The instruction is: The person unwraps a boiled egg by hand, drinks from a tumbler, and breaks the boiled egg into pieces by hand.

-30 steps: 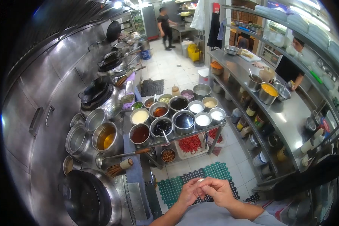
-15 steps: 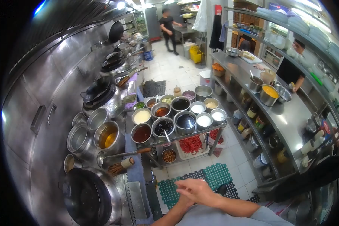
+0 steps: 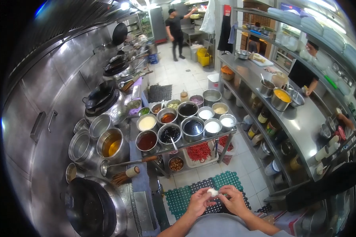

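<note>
Between the fingertips of both hands, in front of my body, is a small rounded white object (image 3: pixel 213 192); its kind is too small to make out. My left hand (image 3: pixel 199 203) pinches it from the left, and my right hand (image 3: pixel 231 199) has its fingers closed on the other side. Below them lies a green and black perforated floor mat (image 3: pixel 186 194). Ahead stands a metal stand (image 3: pixel 221 136) with several pots of sauces and powders, among them a pot of dark sauce (image 3: pixel 169 134) with a ladle in it.
A large black wok (image 3: pixel 87 205) sits on the range at left, near a bamboo brush (image 3: pixel 126 175) and a pot of oil (image 3: pixel 111 148). Steel shelving (image 3: pixel 292 122) runs along the right. One person (image 3: pixel 176 31) stands far ahead; another (image 3: pixel 304 77) is behind the shelving.
My hands were together, one over the other; now they are apart with the white object showing between them. The far person has turned and raised an arm.
</note>
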A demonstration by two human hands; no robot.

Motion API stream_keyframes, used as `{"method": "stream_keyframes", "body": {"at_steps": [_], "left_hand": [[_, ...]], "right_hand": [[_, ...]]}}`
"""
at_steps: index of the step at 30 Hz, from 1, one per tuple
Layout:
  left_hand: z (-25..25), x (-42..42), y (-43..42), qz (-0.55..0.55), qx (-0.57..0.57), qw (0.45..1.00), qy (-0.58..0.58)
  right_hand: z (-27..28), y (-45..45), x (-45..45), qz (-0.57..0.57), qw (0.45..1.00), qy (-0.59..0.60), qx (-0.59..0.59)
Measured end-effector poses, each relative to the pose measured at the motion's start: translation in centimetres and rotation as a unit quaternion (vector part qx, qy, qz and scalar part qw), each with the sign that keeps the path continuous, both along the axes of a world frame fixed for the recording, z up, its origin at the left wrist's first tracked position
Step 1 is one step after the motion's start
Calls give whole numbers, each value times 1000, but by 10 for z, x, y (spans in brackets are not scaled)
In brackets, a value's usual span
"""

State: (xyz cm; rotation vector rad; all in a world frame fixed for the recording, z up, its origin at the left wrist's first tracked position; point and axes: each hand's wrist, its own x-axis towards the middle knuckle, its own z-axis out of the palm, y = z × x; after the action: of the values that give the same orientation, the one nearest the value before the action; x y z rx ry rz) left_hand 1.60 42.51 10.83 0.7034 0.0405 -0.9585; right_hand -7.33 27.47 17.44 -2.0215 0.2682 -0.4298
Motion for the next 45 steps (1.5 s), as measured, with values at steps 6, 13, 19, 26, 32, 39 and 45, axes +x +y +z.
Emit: {"method": "stream_keyframes", "body": {"at_steps": [6, 13, 19, 26, 32, 39, 45], "left_hand": [[6, -5, -7, -15, 10, 1000, -9], [7, -7, -1, -4, 33, 999, -34], [-2, -7, 4, 10, 46, 998, -30], [6, -4, 4, -14, 73, 997, -25], [9, -2, 1, -23, 98, 994, -39], [11, -3, 1, -38, 97, 992, -69], [17, 2, 7, -59, 100, 990, -85]], "right_hand": [[8, 1, -3, 11, 997, 73, 8], [-1, 3, -1, 53, 996, 77, 6], [-1, 7, 4, 70, 993, 82, -54], [-7, 6, 5, 66, 993, 70, -63], [-10, 4, 3, 55, 995, 64, -48], [-5, 3, 3, 56, 994, 86, -41], [-4, 4, 4, 64, 994, 72, -43]]}}
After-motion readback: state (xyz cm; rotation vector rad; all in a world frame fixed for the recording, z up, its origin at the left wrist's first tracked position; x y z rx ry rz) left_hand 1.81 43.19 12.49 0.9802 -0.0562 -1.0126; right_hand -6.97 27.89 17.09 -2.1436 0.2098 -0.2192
